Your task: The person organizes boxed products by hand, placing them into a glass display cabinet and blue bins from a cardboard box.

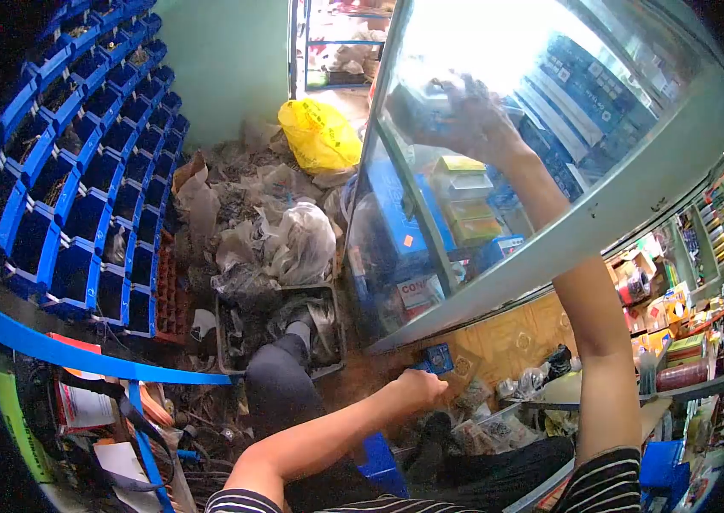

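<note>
My right hand (480, 120) is raised at the glass-fronted display case (588, 218), its forearm crossing the pale frame. Glare and haze blur the fingers, which look spread with nothing plainly in them. Blue boxes (580, 103) and a yellow-and-clear stack of small containers (469, 201) show close to it through the glass. Low in the middle, my left hand (417, 389) is closed. A small blue box (437, 357) is just beyond its knuckles; whether the fingers grip it or something else is hidden.
Blue parts bins (80, 205) fill a rack at left. Plastic bags (306, 239) and a yellow bag (319, 137) pile on the floor. My leg (281, 376) stands by a dark crate (341, 359). A blue rail (97, 359) curves at left; cluttered shelves (704, 308) line the right.
</note>
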A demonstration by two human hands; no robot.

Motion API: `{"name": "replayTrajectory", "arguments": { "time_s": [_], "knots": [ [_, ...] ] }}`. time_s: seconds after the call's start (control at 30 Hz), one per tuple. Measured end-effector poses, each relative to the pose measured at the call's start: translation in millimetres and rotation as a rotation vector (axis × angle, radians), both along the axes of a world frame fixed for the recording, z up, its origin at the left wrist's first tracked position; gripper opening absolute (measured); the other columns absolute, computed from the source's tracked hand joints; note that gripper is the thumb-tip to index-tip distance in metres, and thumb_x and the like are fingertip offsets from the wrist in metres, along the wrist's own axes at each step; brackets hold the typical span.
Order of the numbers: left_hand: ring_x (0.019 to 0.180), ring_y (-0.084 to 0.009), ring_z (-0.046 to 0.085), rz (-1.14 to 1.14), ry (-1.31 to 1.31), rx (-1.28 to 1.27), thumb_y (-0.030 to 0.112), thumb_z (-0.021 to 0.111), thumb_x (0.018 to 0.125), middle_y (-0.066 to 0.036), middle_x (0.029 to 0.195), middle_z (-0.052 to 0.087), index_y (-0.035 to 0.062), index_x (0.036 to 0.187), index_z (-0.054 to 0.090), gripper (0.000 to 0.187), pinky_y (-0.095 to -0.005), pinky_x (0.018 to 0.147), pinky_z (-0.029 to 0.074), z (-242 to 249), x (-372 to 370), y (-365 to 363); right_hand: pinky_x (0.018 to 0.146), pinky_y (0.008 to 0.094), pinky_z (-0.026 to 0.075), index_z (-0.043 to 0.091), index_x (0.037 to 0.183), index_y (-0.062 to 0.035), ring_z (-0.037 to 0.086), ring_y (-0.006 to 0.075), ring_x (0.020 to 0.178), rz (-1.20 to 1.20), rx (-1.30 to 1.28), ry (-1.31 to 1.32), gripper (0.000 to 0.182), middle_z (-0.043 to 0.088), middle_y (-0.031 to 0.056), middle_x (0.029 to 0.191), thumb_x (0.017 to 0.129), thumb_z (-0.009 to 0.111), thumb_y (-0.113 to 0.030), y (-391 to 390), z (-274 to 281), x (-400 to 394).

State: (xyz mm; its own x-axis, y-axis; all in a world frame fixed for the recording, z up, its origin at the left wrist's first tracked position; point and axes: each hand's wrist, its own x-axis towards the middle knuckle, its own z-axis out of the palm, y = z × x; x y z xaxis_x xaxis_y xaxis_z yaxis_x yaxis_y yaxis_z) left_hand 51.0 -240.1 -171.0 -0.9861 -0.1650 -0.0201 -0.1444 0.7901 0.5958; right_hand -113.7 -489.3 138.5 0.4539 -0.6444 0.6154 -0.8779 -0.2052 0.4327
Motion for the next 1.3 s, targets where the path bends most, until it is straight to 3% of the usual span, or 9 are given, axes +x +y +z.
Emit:
{"name": "replayTrajectory", "arguments": {
  "time_s": [0.07,0.37,0.63,0.87,0.97,1.07,1.17,1.27,1.3],
  "knots": [
    [0.072,-0.0374,0.069,-0.039,0.001,0.007,0.016,0.053,0.089,-0.016,0.081,0.064,0.0076,0.100,0.055,0.014,-0.0495,0.059,0.057,1.1,0.3,-4.4,0.102,0.0473,0.044,0.051,0.132,-0.0132,0.054,0.0328,0.120,-0.003,0.265,-0.018,0.077,0.057,0.0173,0.125,0.073,0.077,-0.055,-4.2,8.3,11.7],
    [0.070,-0.0356,0.069,-0.013,-0.015,-0.015,0.016,0.054,0.088,-0.016,0.081,0.064,0.0072,0.097,0.056,0.013,-0.0489,0.058,0.057,15.6,4.3,-6.3,0.104,0.0479,0.041,0.050,0.136,-0.0148,0.051,0.0333,0.126,0.191,0.472,-0.265,0.076,0.056,0.0165,0.130,0.076,0.072,-0.056,-24.3,16.5,-13.7],
    [0.075,-0.0335,0.070,0.000,0.063,-0.057,0.015,0.059,0.085,-0.015,0.080,0.068,0.0062,0.090,0.059,0.010,-0.0447,0.060,0.057,9.2,4.4,-2.5,0.103,0.0490,0.041,0.051,0.137,-0.0149,0.051,0.0329,0.125,0.124,0.427,-0.322,0.077,0.056,0.0165,0.132,0.078,0.066,-0.061,-34.3,10.6,-10.3],
    [0.077,-0.0320,0.072,0.001,-0.011,-0.121,0.015,0.058,0.087,-0.015,0.081,0.070,0.0053,0.087,0.060,0.010,-0.0433,0.062,0.058,14.1,4.6,-6.1,0.102,0.0500,0.042,0.051,0.137,-0.0151,0.052,0.0326,0.125,-0.234,0.238,-0.307,0.078,0.056,0.0164,0.132,0.079,0.062,-0.066,-36.2,5.8,21.5],
    [0.070,-0.0330,0.070,-0.010,0.083,-0.145,0.013,0.053,0.089,-0.013,0.082,0.065,0.0078,0.099,0.054,0.011,-0.0459,0.056,0.056,-10.9,4.0,-3.1,0.099,0.0522,0.043,0.050,0.139,-0.0160,0.052,0.0331,0.124,-0.507,0.154,-0.215,0.084,0.052,0.0166,0.137,0.079,0.053,-0.074,-28.0,7.2,48.2],
    [0.075,-0.0316,0.072,0.058,0.056,-0.028,0.013,0.060,0.085,-0.015,0.078,0.070,0.0050,0.085,0.063,0.009,-0.0437,0.061,0.058,20.7,13.3,-3.7,0.099,0.0520,0.043,0.051,0.139,-0.0143,0.052,0.0331,0.124,-0.400,0.169,-0.272,0.072,0.049,0.0172,0.138,0.087,0.054,-0.063,-28.6,0.4,45.2],
    [0.072,-0.0309,0.071,-0.001,-0.009,-0.188,0.013,0.059,0.085,-0.014,0.076,0.070,0.0060,0.085,0.064,0.009,-0.0438,0.058,0.058,31.5,23.3,-2.0,0.101,0.0478,0.044,0.050,0.138,-0.0121,0.052,0.0328,0.122,-0.187,0.221,0.144,0.056,0.049,0.0177,0.137,0.094,0.054,-0.047,-25.8,0.4,23.9],
    [0.070,-0.0302,0.071,0.034,0.036,-0.139,0.014,0.057,0.087,-0.013,0.074,0.069,0.0076,0.083,0.064,0.010,-0.0440,0.056,0.057,38.5,32.0,-5.2,0.100,0.0351,0.046,0.056,0.130,-0.0190,0.057,0.0244,0.118,0.144,0.429,-0.657,0.054,0.059,0.0125,0.129,0.084,0.067,-0.043,-42.6,-4.4,-1.1],
    [0.070,-0.0303,0.071,0.044,0.053,-0.120,0.014,0.057,0.087,-0.013,0.074,0.069,0.0073,0.083,0.064,0.010,-0.0441,0.056,0.057,36.2,30.8,-5.3,0.106,0.0396,0.043,0.043,0.144,-0.0131,0.050,0.0335,0.126,-0.072,0.427,-0.141,0.067,0.049,0.0132,0.139,0.086,0.071,-0.032,-35.9,4.9,-1.4]
  ]
}}
